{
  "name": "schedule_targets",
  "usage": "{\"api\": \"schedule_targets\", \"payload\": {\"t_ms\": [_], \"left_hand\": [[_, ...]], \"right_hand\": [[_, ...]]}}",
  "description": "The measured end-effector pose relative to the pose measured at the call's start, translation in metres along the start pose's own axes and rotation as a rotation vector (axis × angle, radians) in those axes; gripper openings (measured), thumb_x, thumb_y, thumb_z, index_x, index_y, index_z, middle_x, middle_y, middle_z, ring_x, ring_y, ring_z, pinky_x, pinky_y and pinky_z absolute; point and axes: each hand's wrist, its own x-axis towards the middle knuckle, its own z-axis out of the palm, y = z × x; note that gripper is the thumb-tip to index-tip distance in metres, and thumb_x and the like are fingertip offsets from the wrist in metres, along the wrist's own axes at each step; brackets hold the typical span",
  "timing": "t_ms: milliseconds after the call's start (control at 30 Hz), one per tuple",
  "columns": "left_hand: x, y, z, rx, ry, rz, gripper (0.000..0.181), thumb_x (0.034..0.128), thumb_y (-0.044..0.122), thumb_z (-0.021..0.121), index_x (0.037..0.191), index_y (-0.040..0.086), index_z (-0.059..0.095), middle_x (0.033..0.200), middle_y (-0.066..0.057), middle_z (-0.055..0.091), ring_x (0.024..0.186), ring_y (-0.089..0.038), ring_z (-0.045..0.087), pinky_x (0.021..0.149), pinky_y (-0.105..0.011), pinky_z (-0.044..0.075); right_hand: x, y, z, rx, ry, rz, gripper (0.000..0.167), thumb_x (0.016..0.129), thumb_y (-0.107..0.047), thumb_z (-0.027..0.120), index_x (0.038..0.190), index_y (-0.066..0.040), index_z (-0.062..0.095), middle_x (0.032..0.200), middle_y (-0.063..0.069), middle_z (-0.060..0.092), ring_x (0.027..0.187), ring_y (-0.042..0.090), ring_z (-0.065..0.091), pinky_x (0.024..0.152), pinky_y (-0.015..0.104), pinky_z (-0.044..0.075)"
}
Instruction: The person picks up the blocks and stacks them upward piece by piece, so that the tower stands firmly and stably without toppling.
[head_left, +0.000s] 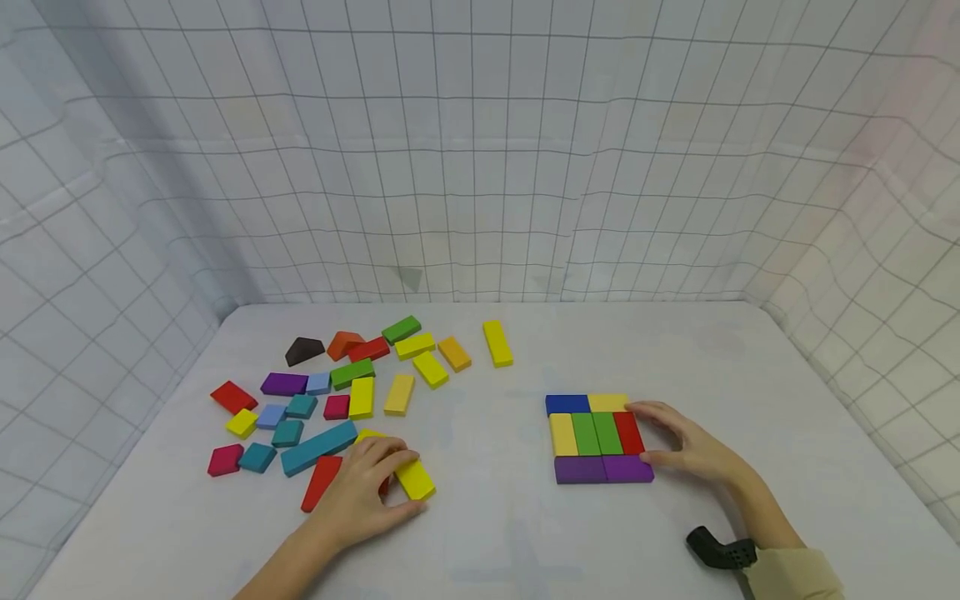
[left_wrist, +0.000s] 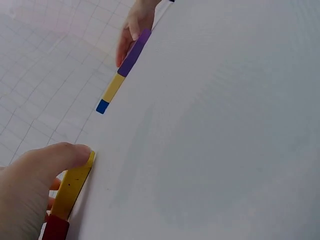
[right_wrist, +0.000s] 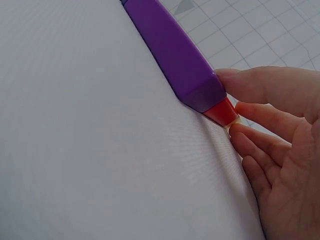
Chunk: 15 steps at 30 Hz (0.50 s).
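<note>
Over the near edge of the loose blocks, my left hand (head_left: 367, 492) holds a yellow block (head_left: 416, 482) between thumb and fingers. A red block (left_wrist: 56, 228) meets its end in the left wrist view, partly cut off. My right hand (head_left: 693, 450) lies against the right side of a flat group of blocks, thumb and index finger spread. Its thumb touches a purple block (head_left: 628, 469), and the index fingertip is at a pale yellow block (head_left: 607, 402). Between them is a red block (head_left: 628, 433). Two green blocks (head_left: 596, 433) and a blue block (head_left: 567, 404) are also in the group.
Many loose coloured blocks spread over the left of the white table (head_left: 480, 542), among them a long teal block (head_left: 318, 448). One yellow block (head_left: 497, 343) lies apart at the back. A gridded white curtain (head_left: 480, 167) closes off the back and sides.
</note>
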Motion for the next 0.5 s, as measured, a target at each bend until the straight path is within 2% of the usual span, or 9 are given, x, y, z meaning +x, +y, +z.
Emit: {"api": "schedule_targets", "payload": {"t_ms": [133,233,400,500], "left_hand": [[0.011,0.01,0.003,-0.06,-0.002,0.02,0.055,0.0605,0.037,0.083,0.109,0.017,0.066,0.108,0.005,0.055,0.105,-0.015,0.047,0.088,-0.043,0.045],[0.027,0.022,0.007,-0.136,-0.016,0.05,0.055,0.0633,0.034,0.082,0.112,0.016,0.064,0.111,0.005,0.053,0.103,-0.011,0.046,0.085,-0.036,0.048],[0.061,0.046,0.019,-0.246,-0.05,0.163,0.054,0.0691,0.027,0.079,0.117,0.009,0.061,0.115,0.001,0.05,0.104,-0.012,0.045,0.085,-0.028,0.048],[0.082,0.061,0.031,-0.28,-0.069,0.234,0.054,0.0715,0.027,0.078,0.118,0.007,0.06,0.117,-0.001,0.049,0.106,-0.013,0.043,0.087,-0.027,0.046]], "right_hand": [[0.0,0.0,0.0,0.004,0.001,0.0,0.062,0.079,-0.018,0.07,0.135,-0.01,0.043,0.139,0.016,0.035,0.122,-0.009,0.025,0.098,0.066,0.019],[-0.001,0.0,0.0,0.007,0.003,0.006,0.062,0.079,-0.018,0.069,0.135,-0.01,0.043,0.14,0.017,0.034,0.124,-0.003,0.026,0.098,0.066,0.019],[-0.001,0.0,0.0,0.002,0.001,0.027,0.062,0.079,-0.02,0.069,0.135,-0.011,0.043,0.14,0.017,0.033,0.127,0.013,0.028,0.098,0.067,0.019],[0.0,0.001,0.0,0.001,0.0,0.018,0.063,0.079,-0.019,0.07,0.135,-0.01,0.043,0.14,0.017,0.033,0.127,0.007,0.028,0.098,0.066,0.019]]}}
